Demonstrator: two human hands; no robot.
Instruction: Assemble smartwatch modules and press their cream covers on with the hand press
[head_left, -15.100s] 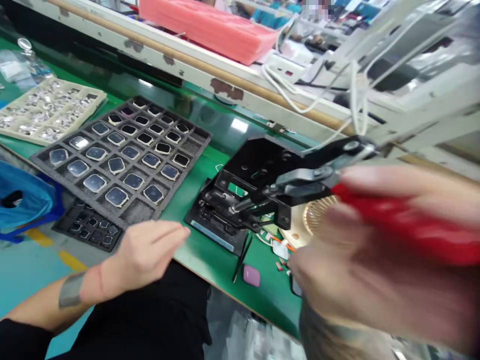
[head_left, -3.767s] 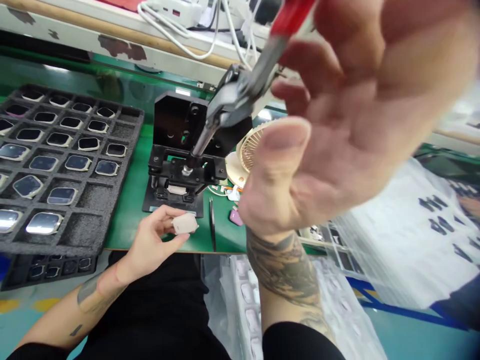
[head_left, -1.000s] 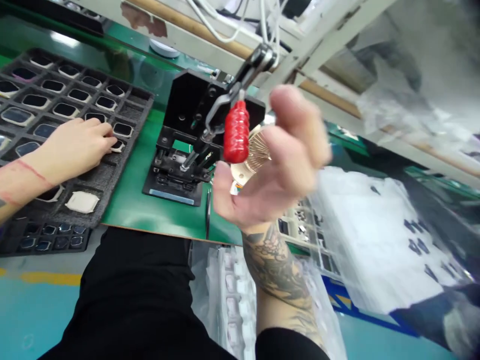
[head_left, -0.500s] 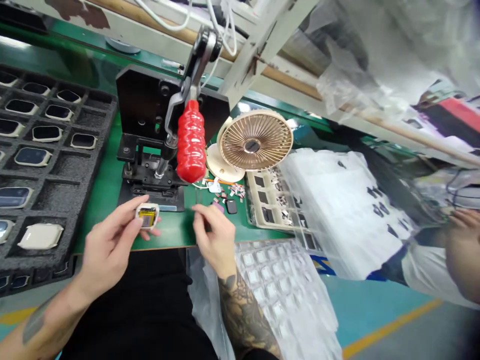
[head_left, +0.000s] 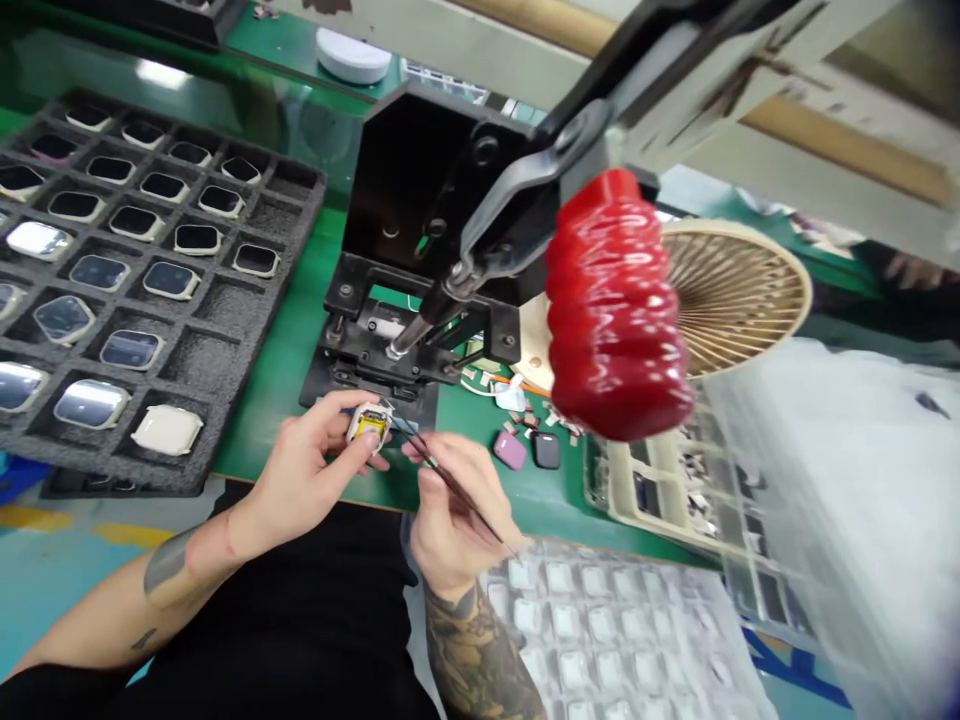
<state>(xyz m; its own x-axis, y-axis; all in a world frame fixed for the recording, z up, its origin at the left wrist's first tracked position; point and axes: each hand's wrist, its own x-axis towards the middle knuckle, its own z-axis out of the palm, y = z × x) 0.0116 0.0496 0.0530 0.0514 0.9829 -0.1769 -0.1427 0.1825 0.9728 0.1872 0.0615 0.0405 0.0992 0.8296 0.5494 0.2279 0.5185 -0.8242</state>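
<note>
My left hand [head_left: 319, 465] holds an opened smartwatch case [head_left: 370, 424] between thumb and fingers, above the front edge of the green bench. The case is pale, and a yellow-edged part shows inside it. Dark tweezers [head_left: 450, 478] are gripped in my right hand [head_left: 461, 510], their tips at the right side of the case. Whether the tips touch a part inside is too small to tell. Just behind both hands stands a black hand press [head_left: 397, 350] with a red ribbed handle [head_left: 615, 310].
A grey foam tray [head_left: 225, 350] of watches lies left. Right of the press are a purple case [head_left: 510, 450], a black case [head_left: 546, 450], small loose parts, a parts box [head_left: 622, 500] and a fan [head_left: 739, 300]. A blister sheet [head_left: 600, 620] hangs below the bench edge.
My right hand now has tweezers, brought up to the watch case in my left hand. The view has shifted left and closer, so the press handle looks larger.
</note>
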